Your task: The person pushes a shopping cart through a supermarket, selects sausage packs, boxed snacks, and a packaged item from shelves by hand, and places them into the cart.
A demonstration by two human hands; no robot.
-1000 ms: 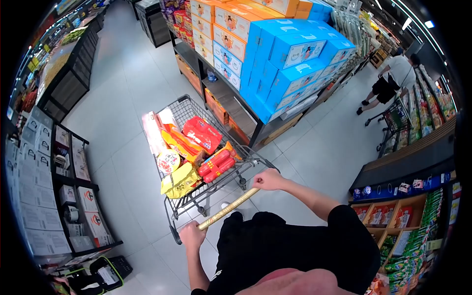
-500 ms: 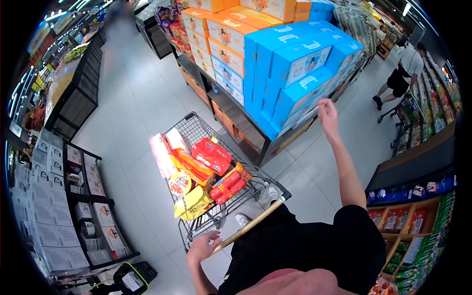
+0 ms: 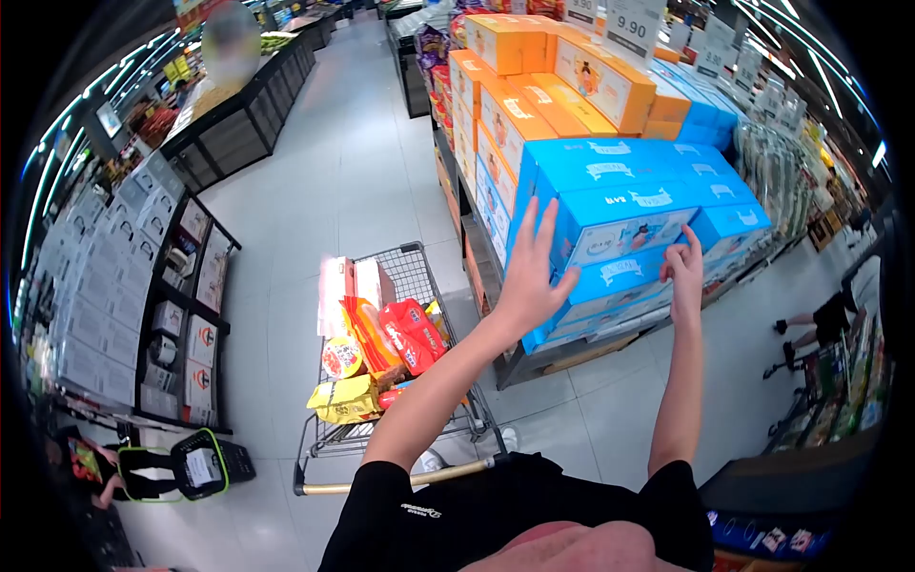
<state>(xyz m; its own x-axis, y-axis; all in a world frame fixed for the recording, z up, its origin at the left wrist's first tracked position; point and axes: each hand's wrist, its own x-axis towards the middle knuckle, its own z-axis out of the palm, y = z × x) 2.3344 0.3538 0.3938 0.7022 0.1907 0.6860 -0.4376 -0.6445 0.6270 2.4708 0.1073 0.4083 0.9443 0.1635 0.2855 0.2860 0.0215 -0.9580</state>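
Observation:
My left hand (image 3: 534, 278) is open with its fingers spread, at the left end of a blue carton (image 3: 624, 238) in the stack. Over that carton's right end is my right hand (image 3: 683, 276), its index finger stretched out and the others partly curled. Neither hand grips the carton, and whether the fingertips touch it I cannot tell. Below my left forearm stands a shopping cart (image 3: 405, 255). It holds a red packet (image 3: 412, 336), an orange packet (image 3: 367, 329), a yellow packet (image 3: 345, 398), a round-lidded tub (image 3: 341, 357) and pink-and-white packs (image 3: 336, 291).
Orange cartons (image 3: 538, 105) are piled behind the blue ones, under a price sign (image 3: 631, 29). A shelf of boxed goods (image 3: 181, 315) lines the left side. At the lower left is a dark basket with a green rim (image 3: 212, 456). A person (image 3: 829, 319) is at the right.
My left hand has left the cart handle and risen to the blue carton. My right hand has shifted to the carton's right end. The view has turned and the stack appears closer.

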